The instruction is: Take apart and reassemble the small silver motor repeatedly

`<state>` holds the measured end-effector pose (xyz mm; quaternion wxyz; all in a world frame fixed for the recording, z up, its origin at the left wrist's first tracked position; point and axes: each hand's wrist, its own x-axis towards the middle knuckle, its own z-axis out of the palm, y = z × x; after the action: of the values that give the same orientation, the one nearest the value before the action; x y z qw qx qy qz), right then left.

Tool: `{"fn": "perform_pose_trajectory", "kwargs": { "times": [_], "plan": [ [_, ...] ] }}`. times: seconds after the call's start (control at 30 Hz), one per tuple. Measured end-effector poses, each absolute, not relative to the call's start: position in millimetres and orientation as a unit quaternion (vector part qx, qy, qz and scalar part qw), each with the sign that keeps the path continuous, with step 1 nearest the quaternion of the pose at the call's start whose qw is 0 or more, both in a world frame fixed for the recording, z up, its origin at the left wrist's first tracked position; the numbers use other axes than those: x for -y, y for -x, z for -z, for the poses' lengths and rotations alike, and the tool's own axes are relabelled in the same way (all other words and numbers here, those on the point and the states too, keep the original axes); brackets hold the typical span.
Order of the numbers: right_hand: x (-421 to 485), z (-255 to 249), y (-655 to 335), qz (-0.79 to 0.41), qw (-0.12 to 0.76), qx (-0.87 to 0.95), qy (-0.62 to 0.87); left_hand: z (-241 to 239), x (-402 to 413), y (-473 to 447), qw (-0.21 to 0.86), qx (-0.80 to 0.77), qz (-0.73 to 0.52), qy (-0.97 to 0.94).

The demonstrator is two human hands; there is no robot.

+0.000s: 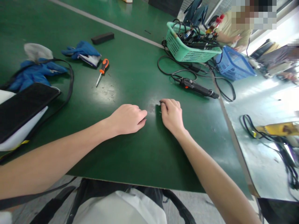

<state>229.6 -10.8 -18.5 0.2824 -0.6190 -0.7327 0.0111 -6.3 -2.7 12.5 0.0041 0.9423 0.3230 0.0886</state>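
Left hand: is resting on or just above the green table, the hand [128,119] curling into a loose fist, fingers together.
Right hand: the other hand [172,113] is lying near it, fingers bending together, thumb tucking in.
Green table: the table [130,158] is lying directly under both hands, a worn patch [153,107] showing between them.
Step in hand: both hands seem to be pausing, with no tool visibly being gripped.
Next move: any grasp would be calling for uncurling the fingers first.
Screwdriver: the orange-handled screwdriver [102,71] is lying beyond the left hand, well apart.
Power driver: the black driver [198,88] is lying beyond the right hand, its cord [164,70] looping near the green basket [193,53].
Hidden: the palms are facing away; I cannot tell whether either is covering something, or what the dark bit [160,102] by the right fingertips is.
Cut off: the phone-like black slab [28,107] is running past the left edge; the yellow tool [279,128] is leaving at the right, blurring.
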Motion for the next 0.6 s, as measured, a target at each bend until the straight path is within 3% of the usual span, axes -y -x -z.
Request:
{"fn": "perform_pose_trajectory", "kwargs": {
  "times": [0.17,0.47,0.6],
  "plan": [
    [6.0,20.9,-172.7,-0.042,0.295,0.746,0.596,-12.5,2.2,6.7,-0.015,-0.344,-0.102,-0.933],
    [12.8,14.9,-181.5,-0.033,0.340,0.737,0.583,-10.6,1.8,6.2,-0.014,-0.351,-0.091,-0.932],
    [30.7,8.2,-196.9,0.022,0.300,0.768,0.565,-12.0,1.7,6.1,-0.013,-0.353,-0.083,-0.932]
  ]
}}
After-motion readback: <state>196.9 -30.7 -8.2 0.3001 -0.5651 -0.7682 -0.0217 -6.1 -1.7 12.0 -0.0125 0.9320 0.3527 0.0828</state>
